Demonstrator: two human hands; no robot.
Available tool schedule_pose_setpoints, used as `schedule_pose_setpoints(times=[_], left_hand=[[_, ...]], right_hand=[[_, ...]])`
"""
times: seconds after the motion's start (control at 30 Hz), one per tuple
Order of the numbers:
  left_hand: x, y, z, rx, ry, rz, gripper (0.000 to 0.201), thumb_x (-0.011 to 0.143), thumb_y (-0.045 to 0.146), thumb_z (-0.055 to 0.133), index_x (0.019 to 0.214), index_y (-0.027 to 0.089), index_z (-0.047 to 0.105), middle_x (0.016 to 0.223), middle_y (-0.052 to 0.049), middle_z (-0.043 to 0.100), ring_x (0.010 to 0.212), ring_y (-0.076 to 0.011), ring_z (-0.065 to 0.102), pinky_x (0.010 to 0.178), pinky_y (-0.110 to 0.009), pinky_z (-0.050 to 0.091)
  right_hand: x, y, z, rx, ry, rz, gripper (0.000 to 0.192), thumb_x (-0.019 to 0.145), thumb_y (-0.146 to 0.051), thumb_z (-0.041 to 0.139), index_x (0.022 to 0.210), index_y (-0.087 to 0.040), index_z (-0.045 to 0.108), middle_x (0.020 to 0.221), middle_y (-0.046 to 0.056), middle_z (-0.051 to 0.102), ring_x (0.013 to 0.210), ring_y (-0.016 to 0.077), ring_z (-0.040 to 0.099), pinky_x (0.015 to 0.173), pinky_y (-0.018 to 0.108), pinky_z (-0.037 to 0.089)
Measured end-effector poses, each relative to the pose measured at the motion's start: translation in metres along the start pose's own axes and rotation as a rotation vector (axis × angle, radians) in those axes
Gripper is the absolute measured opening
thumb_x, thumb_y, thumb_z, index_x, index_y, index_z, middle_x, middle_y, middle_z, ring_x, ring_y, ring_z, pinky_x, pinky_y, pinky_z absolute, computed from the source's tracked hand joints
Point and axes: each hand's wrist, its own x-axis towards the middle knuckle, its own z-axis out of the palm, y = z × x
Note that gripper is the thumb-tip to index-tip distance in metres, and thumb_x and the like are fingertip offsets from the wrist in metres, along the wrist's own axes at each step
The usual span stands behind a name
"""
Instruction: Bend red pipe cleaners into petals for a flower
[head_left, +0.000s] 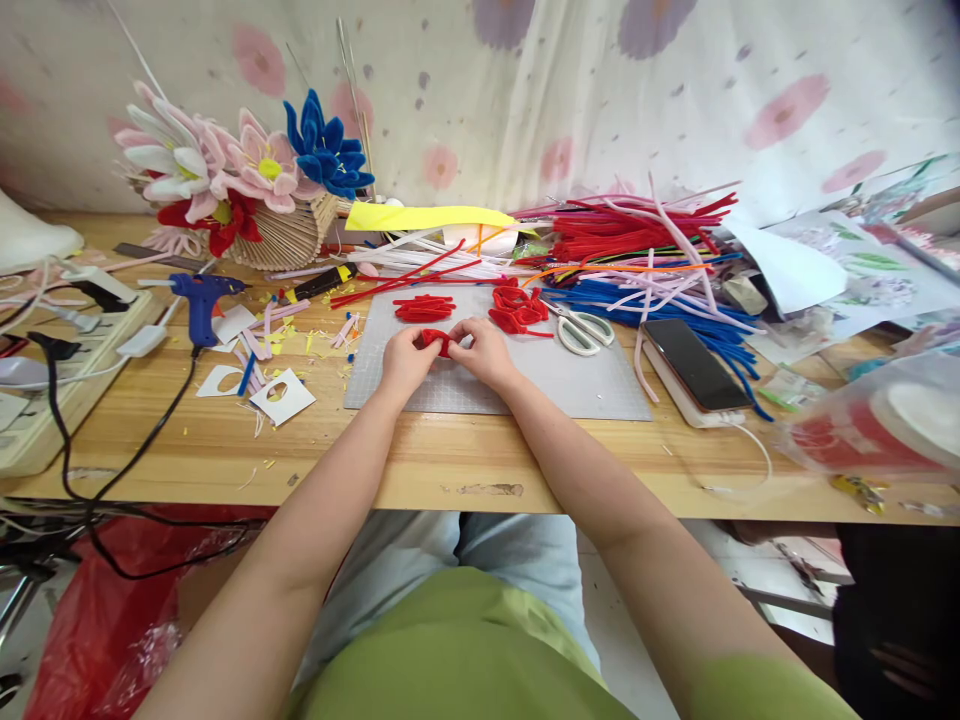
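Between my two hands, over the grey cutting mat [555, 385], is a small bent piece of red pipe cleaner [436, 340]. My left hand [406, 358] pinches it from the left, and my right hand [480, 350] closes on its right side. The fingertips hide part of its shape. Just behind my hands lies a stack of short red pipe cleaner pieces [424, 308]. Right of that is a pile of looped red pipe cleaners [517, 306]. White-handled scissors [582, 332] rest beside the pile, blades toward it.
At left are a blue hot glue gun [202, 300], a power strip [90, 370] and cut white cards [283, 397]. Fuzzy flowers [259, 165] stand behind. Bundles of pipe cleaners [637, 235] cover the back right, near a phone [694, 362] and a bagged cup [877, 420].
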Motion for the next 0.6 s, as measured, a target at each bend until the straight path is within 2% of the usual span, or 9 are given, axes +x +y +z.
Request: schedule_pose_setpoints(times=[0.2,0.3,0.43,0.6], left_hand=[[0.000,0.002,0.001,-0.122,-0.020,0.013,0.017,0.064,0.026,0.066,0.076,0.015,0.066,0.069,-0.001,0.062,0.058,-0.0106,0.056,0.047,-0.020,0.047],[0.001,0.006,-0.002,-0.263,-0.018,-0.043,0.023,0.063,0.032,0.069,0.078,0.014,0.067,0.071,-0.001,0.065,0.061,-0.0111,0.057,0.048,-0.021,0.047],[0.001,0.014,-0.008,-0.412,-0.022,-0.169,0.029,0.060,0.035,0.073,0.077,0.013,0.067,0.070,-0.002,0.066,0.061,-0.0113,0.060,0.051,-0.021,0.048],[0.000,0.019,-0.010,-0.522,-0.052,-0.310,0.027,0.059,0.031,0.076,0.078,0.014,0.067,0.068,-0.002,0.066,0.056,-0.0086,0.058,0.047,-0.018,0.044]], right_hand=[[0.003,0.004,-0.002,0.123,-0.069,0.011,0.012,0.073,-0.023,0.057,0.078,-0.017,0.066,0.084,0.004,0.067,0.083,0.0162,0.055,0.074,0.029,0.042],[0.004,0.007,-0.009,0.248,-0.199,-0.048,0.019,0.075,-0.031,0.060,0.084,-0.017,0.069,0.088,0.004,0.068,0.084,0.0160,0.057,0.075,0.028,0.043],[0.003,0.009,-0.016,0.365,-0.348,-0.153,0.024,0.074,-0.038,0.064,0.087,-0.020,0.070,0.093,0.004,0.068,0.092,0.0171,0.059,0.087,0.031,0.041],[0.002,0.010,-0.008,0.226,-0.239,-0.150,0.023,0.068,-0.032,0.073,0.088,-0.021,0.072,0.088,0.003,0.063,0.094,0.0180,0.054,0.093,0.034,0.037]])
